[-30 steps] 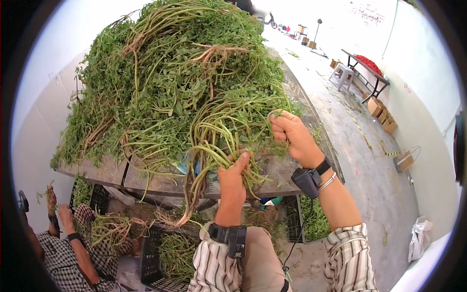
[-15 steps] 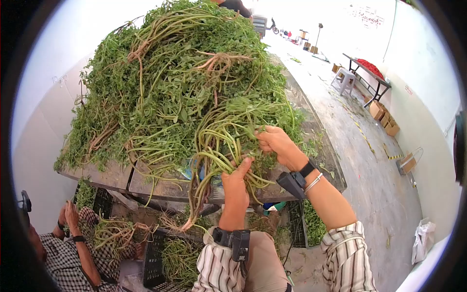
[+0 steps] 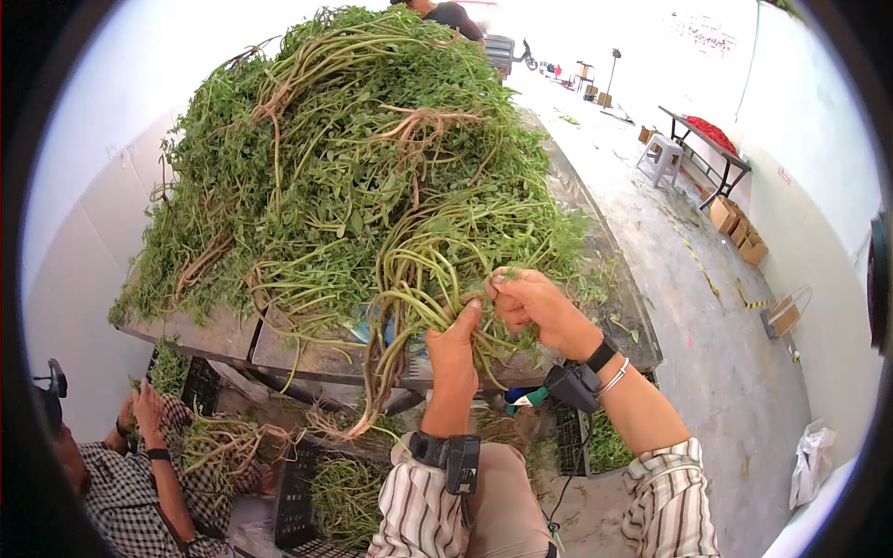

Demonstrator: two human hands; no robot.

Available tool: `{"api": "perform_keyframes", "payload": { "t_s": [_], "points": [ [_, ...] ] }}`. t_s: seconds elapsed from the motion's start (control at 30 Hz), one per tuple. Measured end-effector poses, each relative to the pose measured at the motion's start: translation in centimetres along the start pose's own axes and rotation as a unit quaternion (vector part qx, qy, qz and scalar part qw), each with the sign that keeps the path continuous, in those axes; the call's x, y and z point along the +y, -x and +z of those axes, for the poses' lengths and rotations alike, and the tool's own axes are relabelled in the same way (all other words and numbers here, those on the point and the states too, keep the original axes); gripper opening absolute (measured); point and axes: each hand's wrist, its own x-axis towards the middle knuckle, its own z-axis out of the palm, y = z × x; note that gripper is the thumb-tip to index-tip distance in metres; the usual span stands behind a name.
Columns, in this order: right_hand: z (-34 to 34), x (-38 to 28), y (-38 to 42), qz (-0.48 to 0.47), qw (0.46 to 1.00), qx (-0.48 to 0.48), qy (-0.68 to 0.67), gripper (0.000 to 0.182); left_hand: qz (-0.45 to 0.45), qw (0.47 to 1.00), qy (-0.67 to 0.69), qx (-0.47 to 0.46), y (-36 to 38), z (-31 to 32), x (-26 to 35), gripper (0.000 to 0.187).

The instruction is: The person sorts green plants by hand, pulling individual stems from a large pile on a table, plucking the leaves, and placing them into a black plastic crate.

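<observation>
A tall heap of leafy green plants [image 3: 344, 186] with long stems and pinkish roots covers the table [image 3: 307, 349]. At its near edge my left hand [image 3: 453, 349] is wrapped round a bunch of green stems [image 3: 400, 302], thumb on top, with brown roots hanging down to the left. Just right of it, my right hand [image 3: 530, 302] is closed in a pinch, a bit of green showing at its fingertips. What lies inside its curled fingers is hidden.
A co-worker in a checked shirt [image 3: 130, 484] sits at lower left, near a black crate [image 3: 296, 498] of stems. Another crate [image 3: 572, 437] stands under the table. At right are a white stool [image 3: 660, 160], a table with a red pile [image 3: 712, 132] and cardboard boxes [image 3: 738, 231].
My right hand has moved slightly down and to the right, its fingers curled tighter. My left hand keeps its hold on the stems. The view has shifted slightly.
</observation>
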Motion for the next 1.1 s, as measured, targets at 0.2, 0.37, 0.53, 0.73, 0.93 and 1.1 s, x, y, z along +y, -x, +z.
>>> {"api": "perform_keyframes", "payload": {
  "t_s": [0.2,0.37,0.53,0.73,0.93,1.1],
  "points": [
    [0.6,0.0,0.2,0.036,0.999,-0.021,-0.007,0.017,-0.012,0.999,-0.014,-0.045,-0.2,-0.4,0.3,0.014],
    [0.7,0.0,-0.1,0.013,1.000,0.003,0.024,0.017,-0.046,0.993,-0.061,-0.089,-0.1,-0.4,0.6,0.012],
    [1.0,-0.1,0.1,0.021,0.999,0.023,0.041,0.015,-0.036,0.992,-0.066,-0.102,-0.2,-0.5,0.6,0.015],
    [0.4,1.3,-1.2,-0.166,0.960,0.075,0.212,0.010,-0.030,0.990,-0.093,-0.098,-0.5,-0.7,0.1,0.017],
    [1.2,0.1,0.2,-0.222,0.768,0.133,0.586,0.026,0.010,0.995,-0.066,-0.079,-0.5,-0.4,-0.6,0.015],
    [0.8,0.0,0.4,-0.242,0.677,0.139,0.681,0.029,0.014,0.995,-0.084,-0.054,-0.7,-0.6,-0.5,0.019]
  ]
}}
